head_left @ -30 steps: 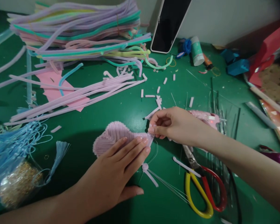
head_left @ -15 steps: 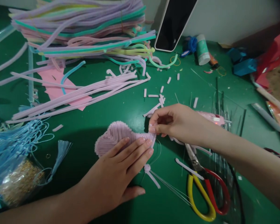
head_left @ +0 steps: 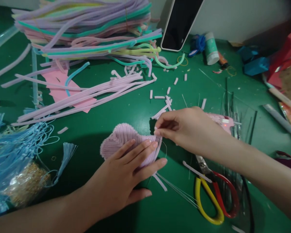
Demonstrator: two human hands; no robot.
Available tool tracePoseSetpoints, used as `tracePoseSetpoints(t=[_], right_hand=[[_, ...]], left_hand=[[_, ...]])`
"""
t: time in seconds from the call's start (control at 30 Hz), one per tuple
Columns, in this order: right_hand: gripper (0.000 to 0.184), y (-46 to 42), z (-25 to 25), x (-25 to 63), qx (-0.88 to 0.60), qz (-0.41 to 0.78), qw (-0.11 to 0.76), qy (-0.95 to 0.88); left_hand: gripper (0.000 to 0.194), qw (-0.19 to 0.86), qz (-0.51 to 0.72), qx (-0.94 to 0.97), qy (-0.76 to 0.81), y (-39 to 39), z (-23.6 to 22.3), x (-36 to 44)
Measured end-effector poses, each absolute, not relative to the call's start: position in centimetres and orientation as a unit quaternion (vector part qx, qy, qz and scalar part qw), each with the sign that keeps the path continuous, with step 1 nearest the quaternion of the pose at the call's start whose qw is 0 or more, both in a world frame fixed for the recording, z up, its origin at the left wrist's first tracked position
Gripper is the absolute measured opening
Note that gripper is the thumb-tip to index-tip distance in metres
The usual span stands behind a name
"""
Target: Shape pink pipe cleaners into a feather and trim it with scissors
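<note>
A lilac shaped piece (head_left: 116, 139), built from pipe cleaners laid in tight rows, lies on the green table. My left hand (head_left: 122, 174) rests flat over its lower right part, fingers spread and extended, covering some of the rows. At the upper right corner of the piece, my right hand (head_left: 184, 126) has thumb and forefinger pinched together on the pipe-cleaner edge. A thin wire loops beside that corner. Just below, a short lilac strand (head_left: 161, 182) with fine wires pokes out. Scissors (head_left: 218, 191) with yellow and red handles lie under my right forearm.
A big bundle of pastel pipe cleaners (head_left: 87, 26) lies at the back, with loose lilac ones (head_left: 87, 98) in front. Blue tassels (head_left: 21, 142) and a bag of gold bits (head_left: 29, 187) sit left. A phone (head_left: 181, 26) leans at the back; a pink glue gun (head_left: 224, 121) is right.
My left forefinger has shifted lower and away from the other fingers, now over the short strand's top. My right hand still pinches the same corner. The view has shifted slightly.
</note>
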State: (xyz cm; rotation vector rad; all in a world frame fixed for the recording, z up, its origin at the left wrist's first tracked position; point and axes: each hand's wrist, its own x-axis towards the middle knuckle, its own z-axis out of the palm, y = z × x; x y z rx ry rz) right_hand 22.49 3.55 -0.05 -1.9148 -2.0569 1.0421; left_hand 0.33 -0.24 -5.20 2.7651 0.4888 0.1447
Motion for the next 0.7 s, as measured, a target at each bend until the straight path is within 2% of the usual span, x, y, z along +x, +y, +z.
tracePoseSetpoints(t=[0.23, 0.37, 0.57, 0.63, 0.7], right_hand=[[0.006, 4.3, -1.3, 23.8, -0.626, 0.468, 0.089, -0.617], [0.006, 4.4, -1.7, 24.2, -0.616, 0.494, 0.096, -0.606], [0.007, 4.2, -1.2, 23.8, -0.623, 0.487, 0.101, -0.604], [0.007, 4.1, -1.2, 23.7, -0.627, 0.486, 0.1, -0.601], [0.007, 4.1, -1.1, 23.7, -0.633, 0.482, 0.101, -0.598]], left_hand=[[0.067, 0.166, 0.044, 0.969, 0.175, -0.4, -5.3, 0.4], [0.07, 0.164, 0.031, 0.97, 0.176, -0.3, -5.1, 0.5], [0.092, 0.204, 0.03, 0.965, 0.161, 0.7, -3.8, 0.6], [0.089, 0.202, 0.037, 0.965, 0.162, 0.8, -3.7, 0.7], [0.079, 0.183, 0.045, 0.968, 0.166, 0.8, -3.7, 0.7]])
